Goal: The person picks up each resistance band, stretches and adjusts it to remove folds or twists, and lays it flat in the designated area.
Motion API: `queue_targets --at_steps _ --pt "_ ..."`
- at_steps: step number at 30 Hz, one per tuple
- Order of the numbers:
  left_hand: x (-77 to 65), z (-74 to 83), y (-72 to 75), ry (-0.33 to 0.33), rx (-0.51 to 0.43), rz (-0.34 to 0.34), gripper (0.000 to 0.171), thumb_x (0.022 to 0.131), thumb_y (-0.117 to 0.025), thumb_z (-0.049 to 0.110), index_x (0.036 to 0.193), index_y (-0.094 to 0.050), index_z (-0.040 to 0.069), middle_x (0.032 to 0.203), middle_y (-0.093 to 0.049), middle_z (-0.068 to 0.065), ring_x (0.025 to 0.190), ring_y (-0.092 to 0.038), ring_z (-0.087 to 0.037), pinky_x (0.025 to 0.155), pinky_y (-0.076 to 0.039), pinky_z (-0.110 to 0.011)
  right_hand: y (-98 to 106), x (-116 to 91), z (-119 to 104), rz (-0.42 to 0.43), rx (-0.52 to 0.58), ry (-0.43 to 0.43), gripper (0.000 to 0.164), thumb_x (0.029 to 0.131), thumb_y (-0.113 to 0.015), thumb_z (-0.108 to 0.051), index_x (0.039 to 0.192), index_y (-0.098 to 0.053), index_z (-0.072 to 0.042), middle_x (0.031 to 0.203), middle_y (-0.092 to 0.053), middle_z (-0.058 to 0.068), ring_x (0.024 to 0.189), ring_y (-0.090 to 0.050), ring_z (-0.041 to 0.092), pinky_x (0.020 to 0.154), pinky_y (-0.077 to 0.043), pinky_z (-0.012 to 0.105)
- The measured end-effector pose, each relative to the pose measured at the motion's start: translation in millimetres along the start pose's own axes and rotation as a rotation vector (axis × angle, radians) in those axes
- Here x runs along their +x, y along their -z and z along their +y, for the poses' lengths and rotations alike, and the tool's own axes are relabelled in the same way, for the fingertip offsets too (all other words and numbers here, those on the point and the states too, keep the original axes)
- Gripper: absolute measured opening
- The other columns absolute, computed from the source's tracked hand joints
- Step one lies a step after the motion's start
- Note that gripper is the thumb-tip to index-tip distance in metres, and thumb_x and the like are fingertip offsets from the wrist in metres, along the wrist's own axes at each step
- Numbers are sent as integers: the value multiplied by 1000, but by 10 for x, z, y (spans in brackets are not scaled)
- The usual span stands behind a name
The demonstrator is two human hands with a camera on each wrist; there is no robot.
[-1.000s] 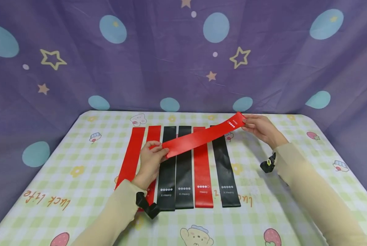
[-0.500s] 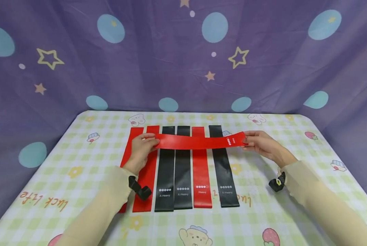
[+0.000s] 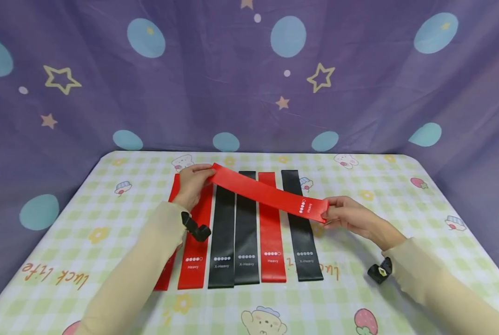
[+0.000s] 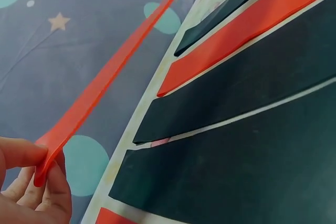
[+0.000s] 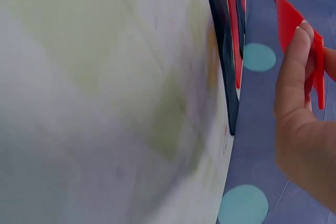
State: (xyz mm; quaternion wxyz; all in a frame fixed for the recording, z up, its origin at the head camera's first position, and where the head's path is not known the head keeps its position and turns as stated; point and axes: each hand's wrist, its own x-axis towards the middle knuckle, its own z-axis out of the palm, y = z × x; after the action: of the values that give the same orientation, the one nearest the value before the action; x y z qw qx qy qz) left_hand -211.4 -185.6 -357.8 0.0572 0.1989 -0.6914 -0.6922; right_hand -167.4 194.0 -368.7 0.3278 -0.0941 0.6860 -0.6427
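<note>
A red resistance band (image 3: 266,191) marked "Heavy" is stretched out between my hands, above the other bands. My left hand (image 3: 191,184) pinches its far left end between thumb and fingers, as the left wrist view also shows. Lower and nearer, my right hand (image 3: 349,214) pinches the labelled right end. The band slopes down from left to right. Under it lie a red band (image 3: 195,242), a black band (image 3: 222,237), a second black band (image 3: 247,237), another red band (image 3: 272,242) and a black "X-Heavy" band (image 3: 303,237). The leftmost red band (image 3: 163,279) is partly hidden by my left arm.
The bands lie side by side on a table (image 3: 400,302) with a green checked cloth. A purple curtain (image 3: 190,93) with stars and ovals hangs behind the table's back edge. A black strap (image 3: 196,227) is on my left wrist, another black strap (image 3: 380,271) on my right.
The held band has swung from sloping up at the right, through level, to sloping down at the right. My left hand has moved up and away; my right hand has come lower and nearer.
</note>
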Motion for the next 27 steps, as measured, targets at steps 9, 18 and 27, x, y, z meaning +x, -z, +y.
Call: queue_targets --at_steps 9,18,27 --pt "183 106 -276 -39 55 19 27 85 -67 8 111 -68 0 85 -60 2 62 -58 -1 66 -51 -15 -230 -81 79 -28 -33 -51 34 87 -53 -3 117 -47 11 98 -60 6 78 -65 16 76 -57 28" --pt "247 164 -667 -130 107 -28 24 83 -68 6 106 -71 0 95 -64 -6 67 -58 -5 69 -53 -20 -454 -177 208 -135 35 -65 37 87 -56 -3 118 -45 13 90 -67 6 74 -69 13 73 -57 26" --pt "238 205 -1151 -210 171 -90 15 81 -72 8 94 -72 0 89 -68 -11 66 -59 -11 81 -56 -38 -525 -286 337 -155 44 -87 47 86 -61 -2 124 -41 16 89 -72 7 74 -72 15 72 -58 28"
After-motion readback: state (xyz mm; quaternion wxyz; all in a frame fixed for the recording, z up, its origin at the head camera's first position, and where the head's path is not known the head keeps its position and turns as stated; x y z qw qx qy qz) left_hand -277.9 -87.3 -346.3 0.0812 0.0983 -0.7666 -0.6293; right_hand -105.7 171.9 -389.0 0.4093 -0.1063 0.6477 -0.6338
